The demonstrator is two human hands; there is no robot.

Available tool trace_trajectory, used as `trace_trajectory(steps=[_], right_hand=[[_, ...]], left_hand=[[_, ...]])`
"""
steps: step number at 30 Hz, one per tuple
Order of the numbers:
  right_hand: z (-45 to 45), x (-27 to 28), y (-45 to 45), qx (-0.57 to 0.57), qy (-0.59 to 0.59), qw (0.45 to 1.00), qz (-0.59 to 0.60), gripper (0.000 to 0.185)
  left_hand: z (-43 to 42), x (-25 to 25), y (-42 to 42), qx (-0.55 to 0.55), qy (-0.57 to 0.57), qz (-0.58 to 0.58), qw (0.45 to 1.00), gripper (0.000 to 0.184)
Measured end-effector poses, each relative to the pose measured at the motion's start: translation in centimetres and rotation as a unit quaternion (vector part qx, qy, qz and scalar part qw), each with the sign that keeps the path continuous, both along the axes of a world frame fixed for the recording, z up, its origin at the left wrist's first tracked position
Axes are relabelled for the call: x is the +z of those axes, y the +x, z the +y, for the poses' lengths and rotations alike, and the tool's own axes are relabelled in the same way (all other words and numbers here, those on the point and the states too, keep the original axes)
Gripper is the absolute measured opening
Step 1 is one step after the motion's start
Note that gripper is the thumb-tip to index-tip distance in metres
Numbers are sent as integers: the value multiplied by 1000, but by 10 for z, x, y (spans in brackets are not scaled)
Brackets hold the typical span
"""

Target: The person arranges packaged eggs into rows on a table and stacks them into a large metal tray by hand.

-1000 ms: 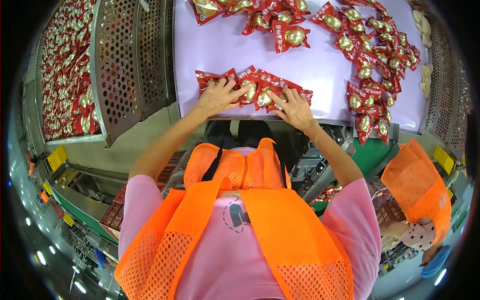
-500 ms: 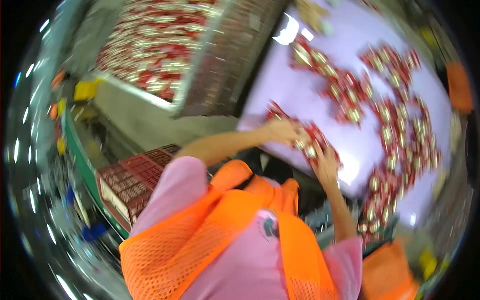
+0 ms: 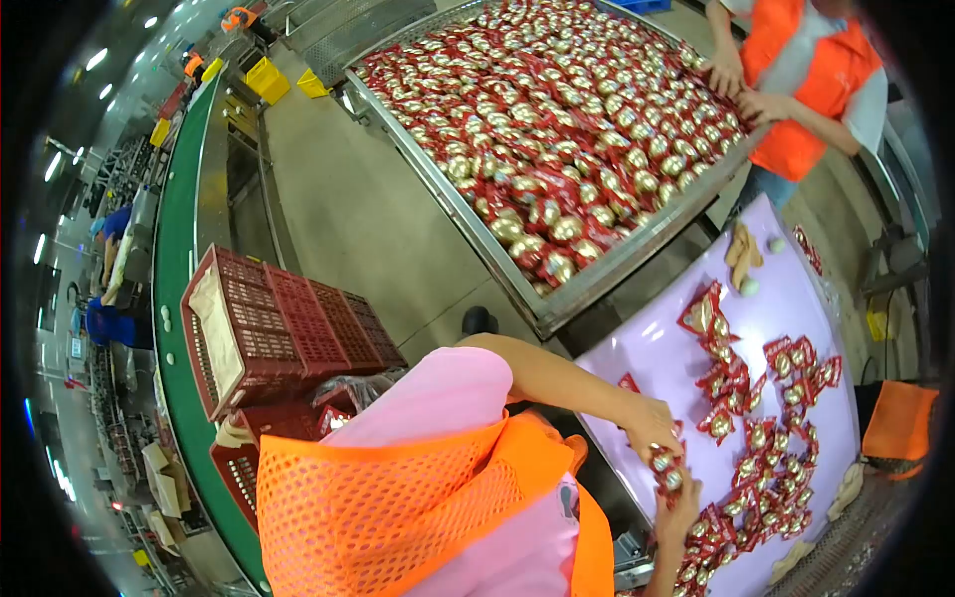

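Observation:
Fingers of my left hand (image 3: 649,426) are wrapped round red-and-gold wrapped packets (image 3: 667,468) at the near edge of the pale purple table (image 3: 629,343). From the other side my right hand (image 3: 678,512) closes on the same small group. One red packet end (image 3: 628,382) shows beside my left wrist. Further right on the table lie loose wrapped packets (image 3: 731,383) and a larger heap (image 3: 761,488). How many packets sit between my hands is hidden.
A metal bin (image 3: 448,189) full of wrapped packets stands beyond the table. A person in an orange vest (image 3: 811,90) has both hands at its far edge. Red crates (image 3: 298,323) stand at left, beside a green conveyor (image 3: 184,229). Cloth gloves (image 3: 741,257) lie on the table.
The view has swung left, so the large bin and crates now show fully. My hands have drawn the packets together; earlier they were spread over a row of them.

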State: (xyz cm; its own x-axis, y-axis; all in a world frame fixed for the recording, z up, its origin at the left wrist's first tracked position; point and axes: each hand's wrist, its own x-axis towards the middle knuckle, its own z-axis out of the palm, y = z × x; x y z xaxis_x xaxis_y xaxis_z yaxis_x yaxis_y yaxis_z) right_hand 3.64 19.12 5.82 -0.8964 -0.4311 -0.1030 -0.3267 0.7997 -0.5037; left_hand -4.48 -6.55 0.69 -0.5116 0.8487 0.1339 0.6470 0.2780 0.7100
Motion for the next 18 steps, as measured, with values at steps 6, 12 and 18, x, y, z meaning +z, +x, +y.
trace_trajectory(steps=[6, 12, 18], right_hand=[[-187, 151, -32, -24, 36, 987, 154, 70], [-531, 163, -117, 54, -11, 992, 111, 64], [-744, 68, -168, 207, -20, 972, 112, 60]], left_hand=[[-187, 177, -46, -20, -14, 141, 990, 38], [-547, 221, -65, 88, -125, 110, 982, 64], [-756, 174, -57, 179, -292, -4, 939, 61]])
